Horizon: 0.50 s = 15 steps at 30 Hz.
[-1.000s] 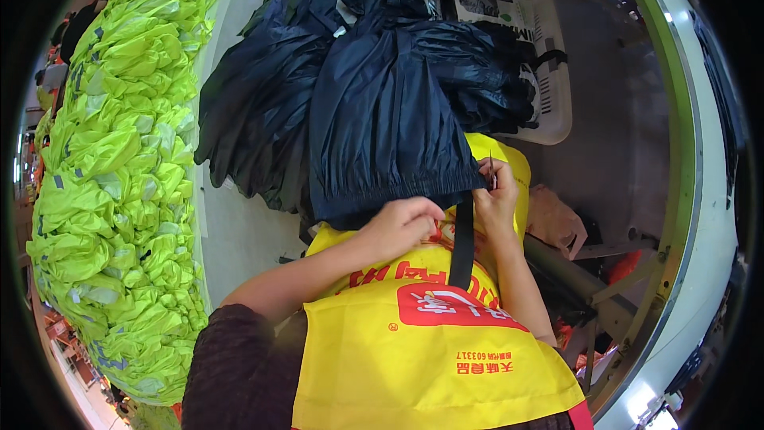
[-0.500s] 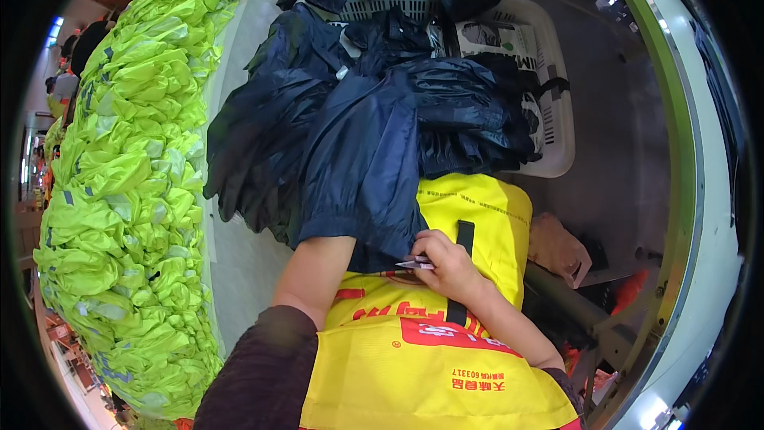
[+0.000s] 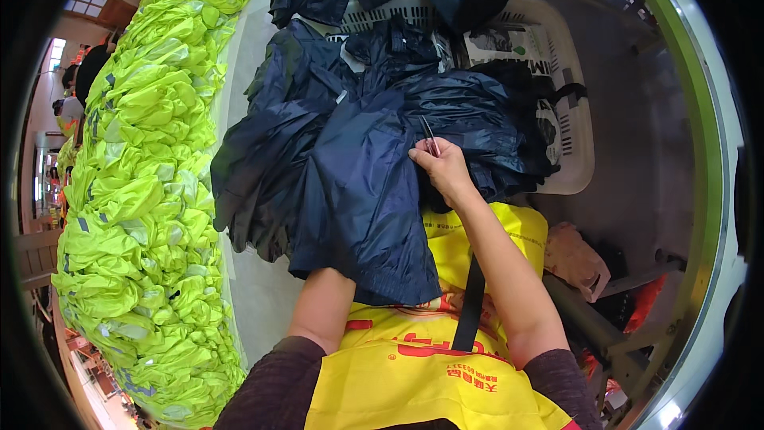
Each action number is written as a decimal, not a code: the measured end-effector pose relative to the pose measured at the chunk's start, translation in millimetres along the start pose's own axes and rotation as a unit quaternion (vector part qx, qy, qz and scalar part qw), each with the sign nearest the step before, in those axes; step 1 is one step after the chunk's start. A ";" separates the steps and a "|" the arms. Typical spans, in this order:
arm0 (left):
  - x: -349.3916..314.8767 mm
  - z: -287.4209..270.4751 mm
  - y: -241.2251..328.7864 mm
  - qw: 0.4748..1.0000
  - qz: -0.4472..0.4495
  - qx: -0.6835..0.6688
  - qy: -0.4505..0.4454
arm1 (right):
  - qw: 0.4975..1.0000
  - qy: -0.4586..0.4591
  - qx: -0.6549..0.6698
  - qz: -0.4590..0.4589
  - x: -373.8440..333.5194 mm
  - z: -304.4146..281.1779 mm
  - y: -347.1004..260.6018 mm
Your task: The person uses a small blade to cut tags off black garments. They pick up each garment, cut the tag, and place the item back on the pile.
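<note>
A dark navy garment (image 3: 362,191) of thin shiny cloth lies spread in front of me, over more navy cloth. My left forearm (image 3: 322,306) runs up into its near opening. The cloth hides my left hand, so its fingers do not show. My right hand (image 3: 446,167) is closed around small metal thread snips (image 3: 430,137), their pointed end up, over the right side of the garment. A small white tag (image 3: 341,97) shows on the navy cloth.
A long heap of neon yellow-green garments (image 3: 151,215) runs along the left. Behind the navy cloth stands a white plastic basket (image 3: 581,143) with printed bags and dark garments. A yellow apron (image 3: 430,386) covers my lap. A green-edged metal frame (image 3: 708,111) curves at the right.
My right hand with the snips has moved up and away from the garment's near edge to its right side. My left arm stays inside the cloth.
</note>
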<state>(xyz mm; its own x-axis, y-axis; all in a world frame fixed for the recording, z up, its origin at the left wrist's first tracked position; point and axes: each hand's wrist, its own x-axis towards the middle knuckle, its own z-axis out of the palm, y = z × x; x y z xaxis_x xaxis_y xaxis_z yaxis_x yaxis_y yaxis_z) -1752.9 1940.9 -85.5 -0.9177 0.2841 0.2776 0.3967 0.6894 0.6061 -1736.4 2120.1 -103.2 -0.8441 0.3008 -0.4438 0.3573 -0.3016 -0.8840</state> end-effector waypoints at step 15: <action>9.7 -3.6 -6.5 1.000 -0.012 -0.007 -0.010 | 0.965 0.043 -0.080 -0.245 5.0 15.8 -31.1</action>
<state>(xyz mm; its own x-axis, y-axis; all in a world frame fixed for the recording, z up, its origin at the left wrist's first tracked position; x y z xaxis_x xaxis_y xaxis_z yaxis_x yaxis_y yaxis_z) -1764.3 1936.8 -84.1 -0.9269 0.2816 0.2479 0.3752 0.6860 0.6234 -1758.1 2116.7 -75.6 -0.8934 0.4485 0.0285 -0.0131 0.0374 -0.9992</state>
